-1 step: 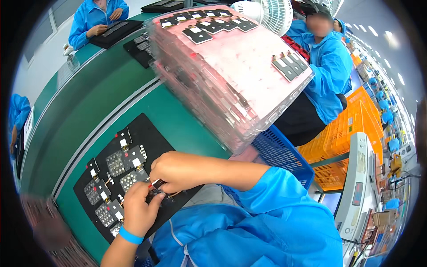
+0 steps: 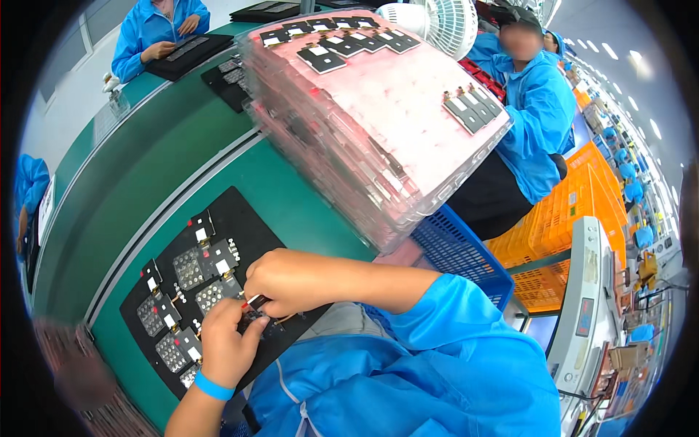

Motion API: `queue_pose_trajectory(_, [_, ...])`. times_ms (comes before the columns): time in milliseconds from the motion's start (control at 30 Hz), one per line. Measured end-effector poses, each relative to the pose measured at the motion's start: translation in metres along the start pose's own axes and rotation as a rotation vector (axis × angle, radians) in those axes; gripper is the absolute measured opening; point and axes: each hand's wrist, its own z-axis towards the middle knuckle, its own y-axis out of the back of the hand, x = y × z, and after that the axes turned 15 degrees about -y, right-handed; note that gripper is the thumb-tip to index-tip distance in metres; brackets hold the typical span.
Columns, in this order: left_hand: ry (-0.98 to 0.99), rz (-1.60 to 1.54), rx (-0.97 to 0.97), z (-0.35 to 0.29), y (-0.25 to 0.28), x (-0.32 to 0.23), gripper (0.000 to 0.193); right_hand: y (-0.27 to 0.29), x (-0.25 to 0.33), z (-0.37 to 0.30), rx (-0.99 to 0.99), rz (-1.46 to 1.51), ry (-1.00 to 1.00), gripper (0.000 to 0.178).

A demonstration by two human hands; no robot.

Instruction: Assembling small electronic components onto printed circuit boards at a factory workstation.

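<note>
Over the right part of a black mat, my two hands meet at a small dark circuit board. My left hand, with a blue band at its wrist, pinches the board between thumb and fingers. Bent over the same spot, my right hand grips a small black part with a white and red end against the board. Its fingertips are partly hidden. Several keypad circuit boards with round silver dots, white squares and thin wires lie left of my hands.
Beyond the mat stands a tall stack of clear trays with pink lining and black-and-white modules on top. A blue crate and orange crates are at the right. A white fan and co-workers in blue jackets are farther off. A green conveyor belt runs alongside.
</note>
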Motion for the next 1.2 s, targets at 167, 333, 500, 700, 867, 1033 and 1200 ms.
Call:
queue_pose_trajectory(167, [0.048,-0.031,-0.020,0.005,-0.001,-0.001,0.019,0.000,-0.002,-0.002,-0.013,0.000,-0.011,0.012])
queue_pose_trajectory(333, [0.058,-0.107,-0.069,0.005,-0.002,0.001,0.017,0.002,0.001,-0.004,-0.025,0.020,0.019,0.012])
queue_pose_trajectory(500, [0.076,-0.156,-0.085,0.004,-0.001,-0.001,0.017,0.002,0.000,-0.003,0.006,0.037,0.009,0.014])
queue_pose_trajectory(700, [0.078,-0.238,-0.124,-0.001,-0.001,0.005,0.016,0.008,0.004,-0.001,0.042,0.068,0.011,0.017])
queue_pose_trajectory(867, [0.113,-0.242,-0.130,-0.003,-0.003,0.005,0.017,0.009,0.003,0.001,0.045,0.158,-0.010,0.027])
queue_pose_trajectory(1033, [0.142,-0.236,-0.111,-0.004,0.003,0.003,0.019,0.017,-0.003,-0.001,-0.062,0.121,-0.016,0.038])
queue_pose_trajectory(1200, [0.190,-0.315,-0.141,-0.004,0.005,0.000,0.020,0.025,0.000,-0.006,-0.022,0.230,-0.094,0.047])
